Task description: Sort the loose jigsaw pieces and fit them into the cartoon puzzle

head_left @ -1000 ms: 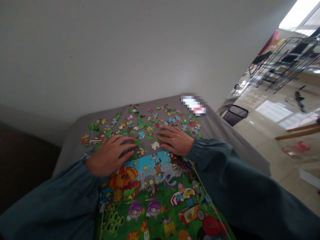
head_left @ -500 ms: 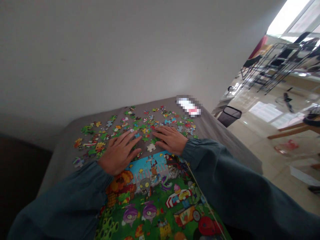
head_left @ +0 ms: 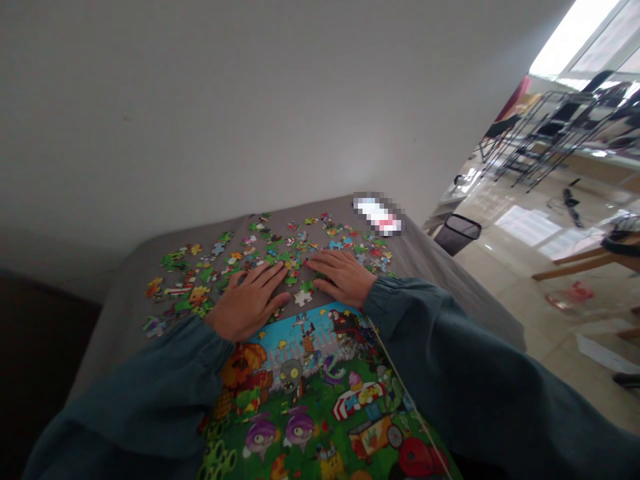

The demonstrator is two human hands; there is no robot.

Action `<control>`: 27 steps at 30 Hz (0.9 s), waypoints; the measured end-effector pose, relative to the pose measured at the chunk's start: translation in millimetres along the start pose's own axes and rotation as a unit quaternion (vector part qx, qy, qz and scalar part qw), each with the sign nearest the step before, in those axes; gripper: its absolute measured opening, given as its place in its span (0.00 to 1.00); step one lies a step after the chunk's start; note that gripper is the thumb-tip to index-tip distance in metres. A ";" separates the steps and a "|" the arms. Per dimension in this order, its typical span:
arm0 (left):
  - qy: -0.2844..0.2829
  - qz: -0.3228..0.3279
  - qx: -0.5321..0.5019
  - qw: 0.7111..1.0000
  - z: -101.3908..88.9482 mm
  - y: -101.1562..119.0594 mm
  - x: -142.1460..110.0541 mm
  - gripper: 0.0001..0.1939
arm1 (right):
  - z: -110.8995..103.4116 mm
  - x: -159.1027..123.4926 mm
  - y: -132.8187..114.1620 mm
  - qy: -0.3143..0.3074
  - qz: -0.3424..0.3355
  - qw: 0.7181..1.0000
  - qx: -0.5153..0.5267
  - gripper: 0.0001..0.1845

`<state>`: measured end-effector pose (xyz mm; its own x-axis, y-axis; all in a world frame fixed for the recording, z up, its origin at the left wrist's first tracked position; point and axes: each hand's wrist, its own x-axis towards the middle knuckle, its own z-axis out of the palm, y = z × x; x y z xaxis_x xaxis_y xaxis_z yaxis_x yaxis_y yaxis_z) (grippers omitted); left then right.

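A colourful cartoon puzzle picture point(head_left: 320, 393) lies in front of me on a grey-covered table point(head_left: 125, 313). Beyond it, several loose puzzle pieces point(head_left: 260, 257) are scattered over the cloth. My left hand point(head_left: 250, 303) lies flat on the pieces with fingers stretched out, palm down. My right hand point(head_left: 340, 277) also rests flat on the pieces, fingers extended to the left. A pale piece point(head_left: 303, 297) lies face down between the two hands. Neither hand holds anything.
A blurred white and red object point(head_left: 377, 213) sits at the table's far right corner. A plain wall stands behind the table. To the right, a dark bin point(head_left: 457, 233) stands on a glossy floor, with metal-framed chairs point(head_left: 560, 127) farther back.
My left hand has slid to the right and forward over the pieces, fingers spreading flatter. My right hand has stayed nearly still. The view has shifted slightly.
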<state>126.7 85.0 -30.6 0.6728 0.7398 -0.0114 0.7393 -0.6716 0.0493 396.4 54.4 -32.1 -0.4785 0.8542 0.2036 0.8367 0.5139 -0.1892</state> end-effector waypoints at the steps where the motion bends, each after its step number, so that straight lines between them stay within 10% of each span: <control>1: -0.001 -0.001 0.000 1.000 -0.2 0.3 0.0 0.38 | -0.2 0.4 1.9 0.008 0.018 1.000 -0.010 0.28; 19: 0.151 0.012 0.003 0.988 -13.4 -14.4 -19.4 0.24 | -8.6 -5.8 10.6 0.018 0.078 0.997 -0.023 0.21; 27: 0.158 0.026 0.008 0.987 -18.6 -23.3 -24.2 0.25 | -37.9 -12.4 57.1 0.190 0.150 0.970 0.003 0.16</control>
<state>92.7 83.6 -12.9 0.6685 0.6791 0.3031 0.7067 -0.7071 0.0256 460.2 70.0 -9.0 -0.0789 0.8747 0.4782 0.9209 0.2477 -0.3011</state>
